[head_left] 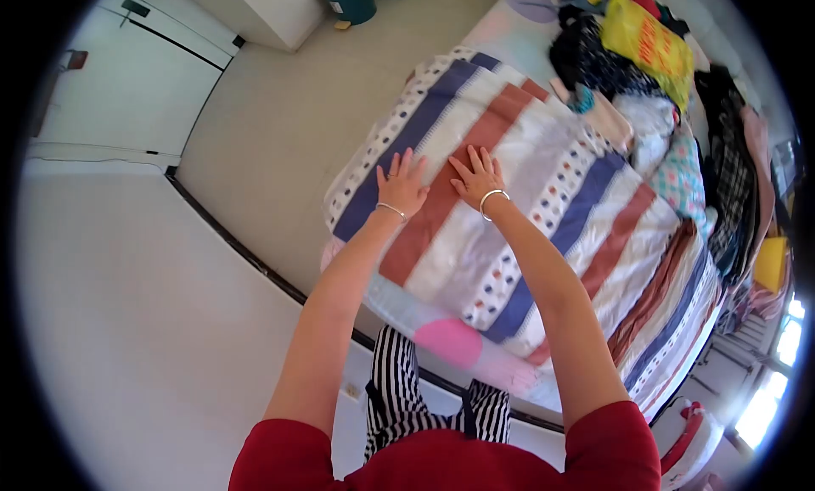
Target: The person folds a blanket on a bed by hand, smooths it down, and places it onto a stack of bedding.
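Note:
A striped quilt (526, 202) in white, blue and rust, with dotted bands, lies spread over a bed. My left hand (403, 185) rests palm down near its left edge, by a blue stripe, fingers apart. To the right of it, my right hand (477, 179) lies flat on the rust stripe with its fingers spread. Neither hand holds anything. The quilt's far right part is bunched into folds. Below its near edge shows a pale sheet (399, 313) with a pink patch.
Clothes (586, 58) and a yellow bag (649, 45) are piled at the bed's far end. More garments (726, 168) hang or lie at the right. A green bin (352, 0) stands on the floor beyond. A white wall (153, 296) runs along the left.

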The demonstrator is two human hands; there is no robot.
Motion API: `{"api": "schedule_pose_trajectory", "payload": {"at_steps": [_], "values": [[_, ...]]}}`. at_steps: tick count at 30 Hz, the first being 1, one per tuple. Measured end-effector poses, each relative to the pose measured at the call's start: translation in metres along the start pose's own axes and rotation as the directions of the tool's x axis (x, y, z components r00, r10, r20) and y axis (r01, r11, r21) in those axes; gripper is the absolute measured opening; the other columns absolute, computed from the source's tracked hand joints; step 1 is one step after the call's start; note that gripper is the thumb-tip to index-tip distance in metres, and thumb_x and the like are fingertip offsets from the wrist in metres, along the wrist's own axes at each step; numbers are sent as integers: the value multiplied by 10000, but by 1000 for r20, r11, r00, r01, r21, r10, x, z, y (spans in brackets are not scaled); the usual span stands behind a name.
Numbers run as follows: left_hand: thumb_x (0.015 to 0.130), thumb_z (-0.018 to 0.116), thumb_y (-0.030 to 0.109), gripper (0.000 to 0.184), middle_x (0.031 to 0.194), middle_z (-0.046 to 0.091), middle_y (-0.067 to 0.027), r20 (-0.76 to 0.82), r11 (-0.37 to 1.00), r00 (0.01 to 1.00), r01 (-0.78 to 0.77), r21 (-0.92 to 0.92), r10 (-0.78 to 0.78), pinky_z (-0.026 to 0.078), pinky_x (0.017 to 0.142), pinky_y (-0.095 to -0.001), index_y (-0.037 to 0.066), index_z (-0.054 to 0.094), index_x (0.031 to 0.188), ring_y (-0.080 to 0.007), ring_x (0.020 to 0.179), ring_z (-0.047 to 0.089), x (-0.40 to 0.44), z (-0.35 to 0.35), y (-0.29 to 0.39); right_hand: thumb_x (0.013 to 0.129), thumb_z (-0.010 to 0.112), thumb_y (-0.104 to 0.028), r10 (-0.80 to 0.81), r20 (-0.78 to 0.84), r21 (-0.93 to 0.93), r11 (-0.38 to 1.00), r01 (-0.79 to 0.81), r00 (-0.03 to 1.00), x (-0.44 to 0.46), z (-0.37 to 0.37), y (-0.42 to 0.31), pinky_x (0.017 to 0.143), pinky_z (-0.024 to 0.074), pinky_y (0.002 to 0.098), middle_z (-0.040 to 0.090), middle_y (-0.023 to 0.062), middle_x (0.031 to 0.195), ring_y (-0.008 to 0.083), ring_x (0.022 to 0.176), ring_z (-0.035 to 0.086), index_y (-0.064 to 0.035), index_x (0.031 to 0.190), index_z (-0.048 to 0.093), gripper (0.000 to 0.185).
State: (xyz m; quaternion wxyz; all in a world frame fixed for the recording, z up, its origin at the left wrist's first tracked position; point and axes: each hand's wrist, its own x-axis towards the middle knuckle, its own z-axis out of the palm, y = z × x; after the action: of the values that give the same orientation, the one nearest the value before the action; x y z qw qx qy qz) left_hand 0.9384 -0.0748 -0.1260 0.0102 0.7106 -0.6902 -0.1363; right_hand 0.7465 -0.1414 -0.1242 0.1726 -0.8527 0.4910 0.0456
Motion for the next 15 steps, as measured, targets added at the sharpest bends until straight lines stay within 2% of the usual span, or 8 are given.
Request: {"api": "schedule_pose_trajectory", "payload": {"at_steps": [3, 7, 9, 10, 12, 13, 14, 15], "values": [[900, 493, 377, 595, 1522, 203, -101, -14, 998, 998, -55, -32, 54, 185, 1057, -635, 215, 301, 1439, -324, 1386, 225, 39, 14, -45, 920, 441, -436, 14, -63, -59, 998, -18, 998, 73, 6, -21, 1112, 139, 561, 205, 129, 1522, 362, 1403, 153, -304, 1413, 355, 517], [912, 464, 436, 583, 1516, 221, -106, -2, 982, 1000, 3, -189, -3, 189, 1054, -634, 216, 318, 1432, -325, 1380, 241, 70, 35, -94, 932, 404, -459, 62, -4, -196, 979, -61, 998, 148, 7, -39, 1107, 112, 583, 205, 107, 1527, 344, 1410, 144, -325, 1414, 347, 504], [922, 428, 463, 576, 1511, 234, -114, 149, 919, 984, 143, -367, -93, 194, 1057, -627, 212, 323, 1429, -324, 1381, 239, 74, 39, -117, 938, 366, -484, 77, 52, -246, 967, -62, 996, 176, 6, -40, 1107, 84, 587, 206, 94, 1529, 324, 1415, 133, -334, 1418, 336, 504], [922, 428, 463, 576, 1511, 234, -114, 145, 914, 985, 138, -382, -88, 194, 1057, -627, 212, 323, 1429, -324, 1381, 239, 76, 46, -128, 938, 366, -484, 81, 53, -263, 963, -65, 995, 187, 6, -41, 1107, 84, 587, 206, 94, 1529, 324, 1415, 133, -334, 1418, 336, 504], [935, 378, 476, 560, 1507, 245, -110, 271, 829, 945, 297, -474, -183, 201, 1053, -629, 211, 329, 1426, -327, 1383, 235, 80, 71, -150, 940, 346, -493, 28, 24, -318, 948, -19, 999, 209, 13, -40, 1107, 61, 586, 207, 90, 1529, 306, 1417, 132, -333, 1412, 351, 498], [936, 347, 489, 563, 1511, 246, -91, 324, 795, 926, 341, -502, -192, 203, 1051, -633, 212, 330, 1425, -323, 1386, 232, 82, 83, -162, 938, 348, -494, -43, -55, -338, 941, 22, 998, 221, 23, -35, 1110, 61, 579, 229, 92, 1520, 298, 1412, 153, -319, 1400, 378, 495], [936, 347, 489, 563, 1511, 246, -91, 327, 787, 925, 346, -512, -194, 203, 1051, -633, 212, 330, 1425, -323, 1386, 232, 84, 90, -172, 938, 348, -494, -47, -46, -347, 937, 29, 998, 235, 23, -33, 1110, 61, 579, 229, 92, 1520, 298, 1412, 153, -319, 1400, 378, 495], [928, 356, 507, 569, 1513, 250, -76, 401, 773, 877, 441, -457, -263, 224, 1052, -615, 224, 337, 1422, -306, 1386, 239, 86, 98, -181, 935, 352, -495, -67, -6, -401, 914, 59, 998, 250, 22, -32, 1111, 59, 577, 238, 95, 1517, 298, 1411, 156, -313, 1396, 388, 496]]}}
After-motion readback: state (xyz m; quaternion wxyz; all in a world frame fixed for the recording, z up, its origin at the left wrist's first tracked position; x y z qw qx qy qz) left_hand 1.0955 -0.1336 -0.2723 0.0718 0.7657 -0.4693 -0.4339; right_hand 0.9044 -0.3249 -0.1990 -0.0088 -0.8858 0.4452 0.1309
